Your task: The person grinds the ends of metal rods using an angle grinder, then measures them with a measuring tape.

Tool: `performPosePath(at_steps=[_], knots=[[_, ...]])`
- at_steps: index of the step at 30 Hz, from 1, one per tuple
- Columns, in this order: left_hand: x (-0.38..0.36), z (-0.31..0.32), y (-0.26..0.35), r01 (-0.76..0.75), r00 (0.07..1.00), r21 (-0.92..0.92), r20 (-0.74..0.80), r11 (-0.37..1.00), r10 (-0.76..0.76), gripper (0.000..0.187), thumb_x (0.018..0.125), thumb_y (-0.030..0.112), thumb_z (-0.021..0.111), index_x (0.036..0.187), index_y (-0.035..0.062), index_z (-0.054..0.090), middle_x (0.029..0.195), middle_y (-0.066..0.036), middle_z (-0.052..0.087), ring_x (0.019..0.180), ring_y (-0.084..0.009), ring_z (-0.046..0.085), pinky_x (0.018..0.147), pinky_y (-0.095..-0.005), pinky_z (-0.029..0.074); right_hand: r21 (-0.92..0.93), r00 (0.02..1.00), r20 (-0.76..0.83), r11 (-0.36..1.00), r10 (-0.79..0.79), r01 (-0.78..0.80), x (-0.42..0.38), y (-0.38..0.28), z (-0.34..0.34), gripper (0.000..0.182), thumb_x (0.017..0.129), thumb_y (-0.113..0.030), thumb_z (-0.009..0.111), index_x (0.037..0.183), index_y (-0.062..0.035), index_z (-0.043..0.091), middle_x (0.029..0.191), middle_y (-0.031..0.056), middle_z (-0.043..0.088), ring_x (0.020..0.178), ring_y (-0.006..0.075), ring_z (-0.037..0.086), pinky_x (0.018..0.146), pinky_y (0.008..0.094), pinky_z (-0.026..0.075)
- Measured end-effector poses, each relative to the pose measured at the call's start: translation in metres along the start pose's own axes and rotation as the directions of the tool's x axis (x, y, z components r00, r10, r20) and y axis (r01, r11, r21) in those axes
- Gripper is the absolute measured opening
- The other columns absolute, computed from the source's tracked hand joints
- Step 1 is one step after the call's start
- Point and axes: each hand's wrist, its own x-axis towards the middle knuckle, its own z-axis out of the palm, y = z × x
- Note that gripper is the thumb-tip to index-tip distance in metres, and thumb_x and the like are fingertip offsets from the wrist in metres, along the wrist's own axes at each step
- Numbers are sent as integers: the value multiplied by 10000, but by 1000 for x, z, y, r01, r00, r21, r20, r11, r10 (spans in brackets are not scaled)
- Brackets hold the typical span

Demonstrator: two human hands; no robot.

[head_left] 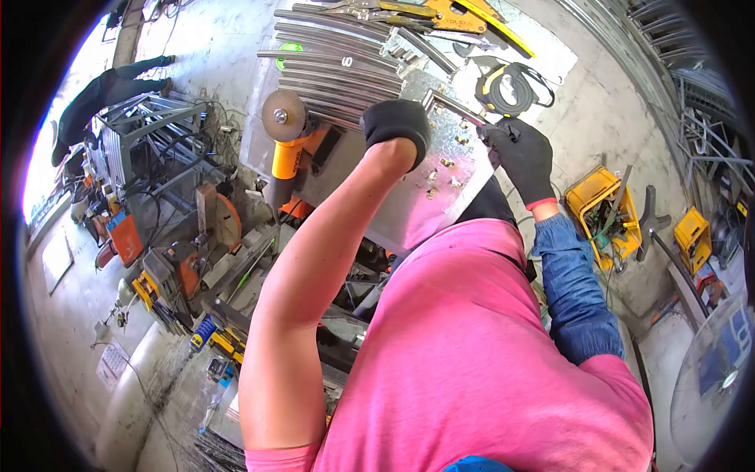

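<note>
My left hand (395, 130), in a black glove, is curled over the worktable (393, 206) beside the ends of a row of metal tubes (338, 79). Its fingers are turned away, and whatever they hold is hidden. At the table's right edge my right hand (521, 157), also black-gloved, has its fingers pinched at the end of a short metal tube (452, 106). Small brass-coloured pieces (447, 164) lie scattered between the hands. An angle grinder (288, 149) with a yellow body and a round disc rests left of my left hand.
A coiled black and yellow cable or strap (507, 90) lies beyond my right hand. Pliers-like tools (377, 11) sit at the far edge. A yellow crate (604, 212) stands on the right. Metal frames (161, 141) and a person's dark-clothed legs (110, 88) are at left.
</note>
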Motion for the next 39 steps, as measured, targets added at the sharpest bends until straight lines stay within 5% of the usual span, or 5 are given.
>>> performPosePath(at_steps=[11, 14, 19, 26, 39], knots=[[-5, 4, 1, 6, 1000, 9, -5, 1000, -6, 178, 937, 200, 708, 979, 157, 876, 1010, -135, 843, 943, -348, 829, 717, -480, 631, 38, 999, -12, 998, -46, 46, 1, 0, -1, 305, 991, -407, 765, 898, -123, 827, 683, 18, 741, 621, 151, 708, 617, 332, 518], [-4, 2, -3, 19, 1000, -8, -2, 1000, -19, 321, 993, 401, 704, 1021, 126, 867, 1025, -204, 818, 931, -390, 818, 784, -492, 638, 57, 998, -22, 997, -56, 57, -1, -2, -2, 328, 986, -444, 758, 856, -148, 816, 652, 12, 724, 608, 174, 701, 609, 352, 514], [-16, -6, -11, 5, 1000, -93, -19, 996, -7, 373, 985, 428, 704, 1017, 89, 854, 1030, -233, 798, 960, -422, 800, 811, -509, 631, 91, 993, 12, 989, -121, 120, 2, 9, -5, 357, 1024, -447, 715, 901, -130, 825, 694, 20, 739, 627, 165, 697, 632, 345, 523], [-17, -1, 5, 1, 999, -6, -38, 1000, -1, 146, 921, 138, 715, 966, 138, 854, 1007, -155, 831, 965, -338, 827, 765, -441, 647, 168, 996, 89, 986, -28, 13, 4, 6, -5, 335, 1036, -386, 716, 904, -97, 821, 688, 17, 743, 620, 142, 705, 621, 321, 520], [-14, 16, 9, -1, 993, -10, -122, 1000, 0, 150, 942, 169, 687, 953, 137, 833, 959, -113, 823, 879, -315, 822, 693, -454, 627, 172, 995, 80, 983, 56, -69, 3, -11, -12, 231, 979, -250, 732, 939, -67, 867, 723, 27, 769, 637, 106, 705, 613, 289, 519]])
